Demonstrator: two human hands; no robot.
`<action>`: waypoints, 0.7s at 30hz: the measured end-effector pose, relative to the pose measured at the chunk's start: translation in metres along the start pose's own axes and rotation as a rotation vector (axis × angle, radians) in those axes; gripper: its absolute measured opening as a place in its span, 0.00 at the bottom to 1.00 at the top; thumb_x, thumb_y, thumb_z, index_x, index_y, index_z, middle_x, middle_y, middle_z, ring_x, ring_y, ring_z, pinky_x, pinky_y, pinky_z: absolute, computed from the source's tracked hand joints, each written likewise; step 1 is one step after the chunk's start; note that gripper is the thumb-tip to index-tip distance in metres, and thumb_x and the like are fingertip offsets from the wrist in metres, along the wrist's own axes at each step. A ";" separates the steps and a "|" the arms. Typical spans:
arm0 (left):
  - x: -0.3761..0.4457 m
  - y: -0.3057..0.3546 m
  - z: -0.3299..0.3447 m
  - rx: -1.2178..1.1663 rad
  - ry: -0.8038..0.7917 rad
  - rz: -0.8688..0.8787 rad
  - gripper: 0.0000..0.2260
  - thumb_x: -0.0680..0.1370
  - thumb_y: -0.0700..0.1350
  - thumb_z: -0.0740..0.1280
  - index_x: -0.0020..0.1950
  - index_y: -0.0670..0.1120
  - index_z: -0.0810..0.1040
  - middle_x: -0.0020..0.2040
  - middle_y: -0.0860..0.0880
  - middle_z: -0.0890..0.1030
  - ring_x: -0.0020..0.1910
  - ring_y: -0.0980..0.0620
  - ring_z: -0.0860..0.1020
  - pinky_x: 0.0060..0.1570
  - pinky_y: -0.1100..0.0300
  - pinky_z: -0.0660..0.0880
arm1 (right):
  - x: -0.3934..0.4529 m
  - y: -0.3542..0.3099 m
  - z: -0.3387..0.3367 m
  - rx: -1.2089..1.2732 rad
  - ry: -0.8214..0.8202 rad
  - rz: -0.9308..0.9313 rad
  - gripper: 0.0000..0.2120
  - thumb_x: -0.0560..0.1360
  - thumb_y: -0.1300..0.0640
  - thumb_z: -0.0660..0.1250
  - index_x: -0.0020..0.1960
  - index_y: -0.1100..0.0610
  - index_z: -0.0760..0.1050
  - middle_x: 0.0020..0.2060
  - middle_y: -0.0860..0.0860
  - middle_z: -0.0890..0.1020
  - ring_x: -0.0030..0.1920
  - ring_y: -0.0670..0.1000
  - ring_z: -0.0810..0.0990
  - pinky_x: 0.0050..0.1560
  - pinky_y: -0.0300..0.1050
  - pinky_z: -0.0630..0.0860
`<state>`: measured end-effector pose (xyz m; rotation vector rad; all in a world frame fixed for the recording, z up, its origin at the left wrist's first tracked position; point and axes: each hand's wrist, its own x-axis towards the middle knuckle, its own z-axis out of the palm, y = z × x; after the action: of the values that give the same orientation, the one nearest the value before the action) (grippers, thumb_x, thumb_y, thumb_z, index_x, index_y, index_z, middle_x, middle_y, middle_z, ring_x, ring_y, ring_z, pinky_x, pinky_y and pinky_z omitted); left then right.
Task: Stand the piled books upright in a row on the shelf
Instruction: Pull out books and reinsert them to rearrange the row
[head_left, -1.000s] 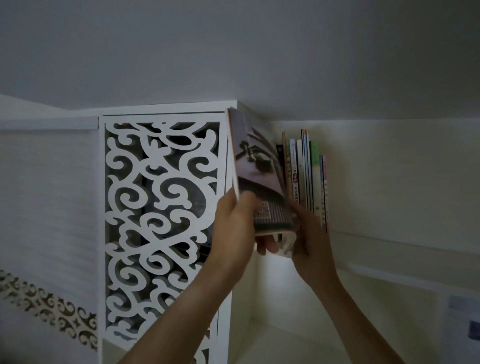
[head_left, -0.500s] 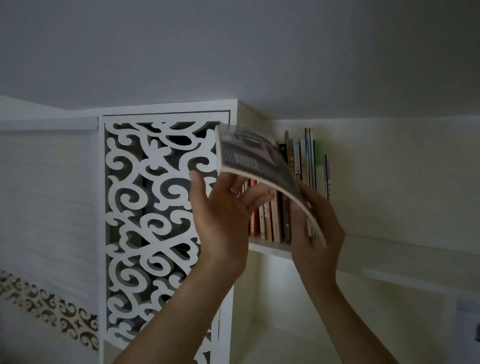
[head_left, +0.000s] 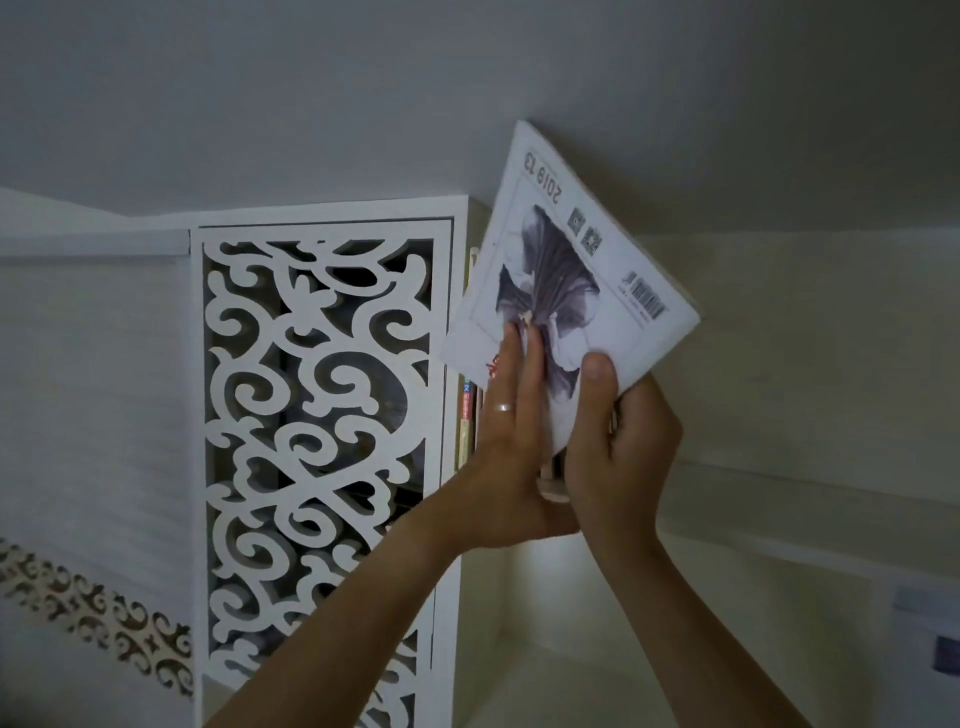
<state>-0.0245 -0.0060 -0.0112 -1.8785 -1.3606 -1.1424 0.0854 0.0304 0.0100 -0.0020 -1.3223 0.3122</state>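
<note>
The magazine (head_left: 566, 291) is up in front of the shelf (head_left: 810, 480), tilted so that one corner points toward the ceiling (head_left: 363, 93) and its back cover faces the camera; the cover is white with a dark purple flower in the middle, a barcode near the right edge, two small square codes above it, and the figures "2019 13" printed upside down along the upper edge; it hides most of the books (head_left: 466, 415) standing behind it, of which only a few spines show just left of its lower corner, against the inside of the side panel (head_left: 317, 431). The right hand (head_left: 618, 447) grips the magazine by its lower edge, thumb curled over the front of the cover and the fingers wrapped behind it; the left hand (head_left: 511, 441) lies flat on the cover with its fingers straight and pressed against the printed flower, a ring on one finger, holding nothing closed in its palm; the two hands touch near the wrists below the magazine. The side panel is white, cut through with a scroll pattern, and stands left of the hands; a wall (head_left: 88, 395) with a dark patterned border low down runs off to the left; the shelf board shows pale to the right of the right hand, and a lower compartment opens beneath it.
</note>
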 end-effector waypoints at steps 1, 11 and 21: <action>-0.001 0.002 0.004 0.020 0.038 -0.001 0.60 0.71 0.59 0.78 0.82 0.33 0.40 0.83 0.35 0.36 0.83 0.39 0.35 0.81 0.35 0.49 | 0.001 -0.001 0.001 -0.009 0.005 0.018 0.23 0.84 0.49 0.58 0.58 0.69 0.80 0.50 0.57 0.86 0.49 0.43 0.84 0.44 0.25 0.74; -0.015 0.003 0.019 0.119 0.184 -0.127 0.51 0.72 0.51 0.75 0.85 0.44 0.48 0.85 0.42 0.46 0.85 0.45 0.47 0.77 0.38 0.60 | 0.007 0.007 -0.002 0.157 0.070 0.396 0.20 0.83 0.43 0.58 0.49 0.57 0.81 0.36 0.50 0.84 0.36 0.46 0.83 0.35 0.38 0.78; -0.039 -0.018 0.019 0.036 0.465 -0.635 0.14 0.83 0.46 0.62 0.67 0.46 0.74 0.65 0.44 0.71 0.63 0.46 0.71 0.61 0.46 0.72 | 0.004 0.033 -0.011 0.089 0.225 0.617 0.20 0.85 0.41 0.55 0.43 0.47 0.79 0.40 0.48 0.85 0.42 0.50 0.85 0.42 0.48 0.81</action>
<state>-0.0405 -0.0034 -0.0556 -1.0565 -1.7125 -1.7070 0.0892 0.0644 0.0053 -0.3658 -1.0577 0.8680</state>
